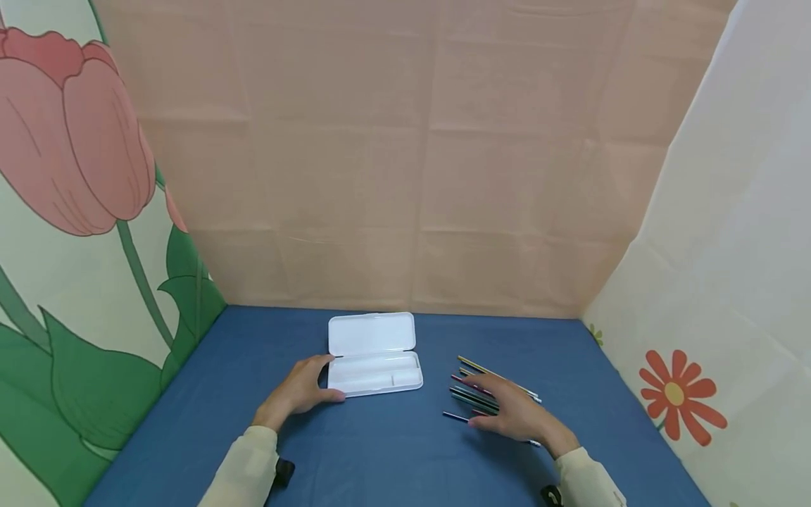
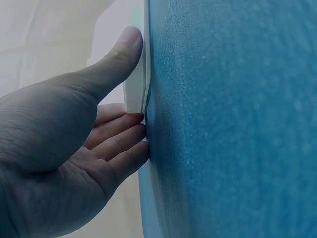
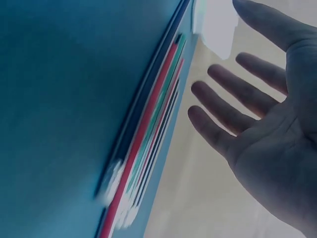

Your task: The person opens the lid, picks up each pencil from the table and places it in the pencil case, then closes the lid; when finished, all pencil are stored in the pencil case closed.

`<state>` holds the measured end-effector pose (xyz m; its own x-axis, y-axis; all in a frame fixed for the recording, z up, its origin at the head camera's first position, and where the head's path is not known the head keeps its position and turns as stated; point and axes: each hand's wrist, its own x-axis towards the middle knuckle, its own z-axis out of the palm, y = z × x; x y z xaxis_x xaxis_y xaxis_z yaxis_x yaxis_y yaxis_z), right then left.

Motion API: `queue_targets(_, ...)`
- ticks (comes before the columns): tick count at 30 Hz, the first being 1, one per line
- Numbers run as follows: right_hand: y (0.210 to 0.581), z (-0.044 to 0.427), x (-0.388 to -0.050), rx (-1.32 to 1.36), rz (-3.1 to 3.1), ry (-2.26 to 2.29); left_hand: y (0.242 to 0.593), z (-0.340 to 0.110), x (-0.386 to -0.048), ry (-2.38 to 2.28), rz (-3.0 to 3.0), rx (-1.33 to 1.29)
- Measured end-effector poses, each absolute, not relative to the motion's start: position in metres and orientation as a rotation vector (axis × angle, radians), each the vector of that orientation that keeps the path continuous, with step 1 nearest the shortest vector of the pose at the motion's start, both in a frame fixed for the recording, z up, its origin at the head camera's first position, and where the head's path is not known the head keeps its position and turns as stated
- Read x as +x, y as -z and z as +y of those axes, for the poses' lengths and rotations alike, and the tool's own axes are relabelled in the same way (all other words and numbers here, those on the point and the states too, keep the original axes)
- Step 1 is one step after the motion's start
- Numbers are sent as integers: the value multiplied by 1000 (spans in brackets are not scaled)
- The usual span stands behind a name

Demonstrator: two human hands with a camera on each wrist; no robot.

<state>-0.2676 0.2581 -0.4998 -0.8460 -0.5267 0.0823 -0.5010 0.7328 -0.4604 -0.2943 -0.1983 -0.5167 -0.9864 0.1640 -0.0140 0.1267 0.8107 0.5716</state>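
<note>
A white hinged pencil case lies with its lid raised at the back of the blue table, its tray showing a small divider. My left hand holds the case by its left end, thumb along the near side and fingers at the end and far corner. The left wrist view shows that thumb against the case's side wall. Several slim coloured pencils, some with whitish ends, lie in a loose group right of the case. Over them hovers my right hand, fingers spread; the right wrist view shows it apart from the pencils.
The blue cloth covers the table. Behind it stands a beige sheet. A tulip-printed sheet borders the left side, and a white sheet with a red flower borders the right.
</note>
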Motion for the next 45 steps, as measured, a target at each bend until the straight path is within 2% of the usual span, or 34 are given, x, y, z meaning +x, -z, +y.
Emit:
queue_targets(16,515,308,-247,-824,2753,854,518,-200,-294,-917,2932,251)
queue_targets(45,512,306,-246,-785,2667,927,519,-200,-295,-914,2936,265)
